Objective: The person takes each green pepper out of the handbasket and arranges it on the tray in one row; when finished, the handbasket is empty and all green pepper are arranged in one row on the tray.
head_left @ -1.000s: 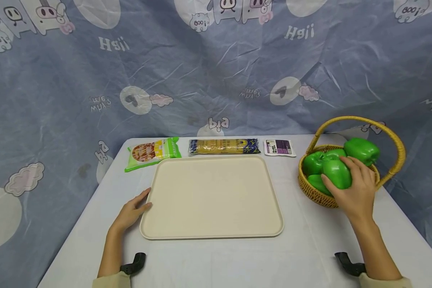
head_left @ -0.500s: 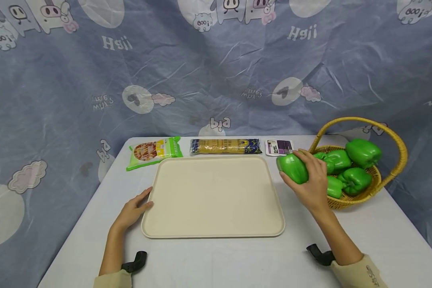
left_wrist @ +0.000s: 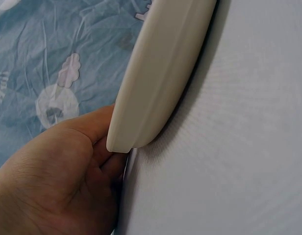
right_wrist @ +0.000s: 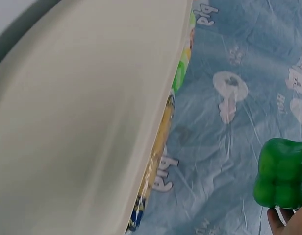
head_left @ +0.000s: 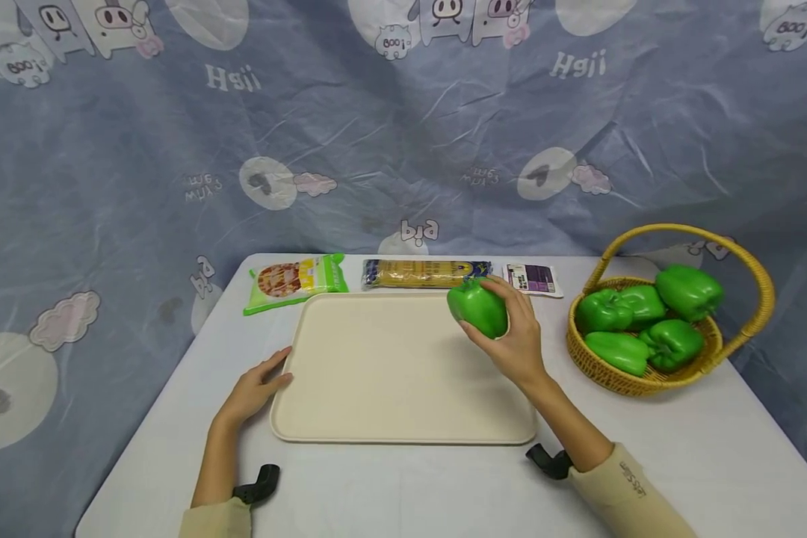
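White counter [head_left: 645,448] lay below; the right hand [head_left: 521,344] gripped a green pepper [head_left: 479,308] above the cream tray's [head_left: 390,373] far right corner, while the left hand [head_left: 255,388] rested, fingers relaxed, against the tray's left edge.

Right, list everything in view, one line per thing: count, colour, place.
tray: one, cream, middle of the table.
held green pepper: one, green, over the tray's far right part.
peppers in the basket: four, green, piled in the basket.
basket: one, yellow wicker with a hoop handle, right side of the table.
green snack packet: one, green and yellow, behind the tray's far left corner.
pasta packet: one, yellow and dark blue, behind the tray.
small sachet: one, white and purple, between pasta packet and basket.
table: one, white.
backdrop cloth: one, blue with cartoon prints, behind the table.
left hand: rests against the tray's left rim.
right hand: grips the held green pepper.
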Tool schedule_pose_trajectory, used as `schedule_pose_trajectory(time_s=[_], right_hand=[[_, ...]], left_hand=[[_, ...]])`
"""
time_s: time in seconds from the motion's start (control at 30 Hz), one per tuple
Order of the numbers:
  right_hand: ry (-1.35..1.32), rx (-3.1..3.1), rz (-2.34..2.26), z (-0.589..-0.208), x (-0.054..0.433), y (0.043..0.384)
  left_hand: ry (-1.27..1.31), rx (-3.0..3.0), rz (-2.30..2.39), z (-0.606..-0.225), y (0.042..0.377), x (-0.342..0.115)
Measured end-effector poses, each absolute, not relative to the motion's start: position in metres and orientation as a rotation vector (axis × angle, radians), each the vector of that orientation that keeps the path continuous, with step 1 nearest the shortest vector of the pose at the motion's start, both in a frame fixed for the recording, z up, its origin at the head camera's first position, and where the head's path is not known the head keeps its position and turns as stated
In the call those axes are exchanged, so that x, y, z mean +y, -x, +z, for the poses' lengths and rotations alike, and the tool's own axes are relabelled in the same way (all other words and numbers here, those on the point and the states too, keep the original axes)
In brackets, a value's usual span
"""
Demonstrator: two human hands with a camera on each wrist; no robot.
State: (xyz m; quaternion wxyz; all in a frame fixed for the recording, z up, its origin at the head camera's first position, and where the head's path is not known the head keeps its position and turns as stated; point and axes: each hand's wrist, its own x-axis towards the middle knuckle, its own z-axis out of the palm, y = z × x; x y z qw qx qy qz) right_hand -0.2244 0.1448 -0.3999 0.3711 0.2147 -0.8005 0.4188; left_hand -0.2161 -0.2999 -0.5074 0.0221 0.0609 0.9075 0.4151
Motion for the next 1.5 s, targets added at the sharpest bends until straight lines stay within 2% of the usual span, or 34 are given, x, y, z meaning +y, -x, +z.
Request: schedule_pose_trajectory(time_s=[0.47,0.7,0.97,1.5], right_hand=[[-0.691,-2.031,1.353,-0.41,0.093,0.23],[-0.792,-2.037,1.393,-0.398,0.069,0.218],[-0.744,-2.129,1.317,-0.429,0.051,0.247],[-0.774,-2.14,1.593,-0.429,-0.013,0.276]], left_hand=[[-0.162,2.808,1.291,-0.506,0.217,-0.3],[-0.131,2.792,1.316,-0.507,0.216,-0.302],[-0.164,2.789,1.355,-0.508,0.216,-0.304],[-0.245,2.672,1.471,-0.507,0.211,-0.313]])
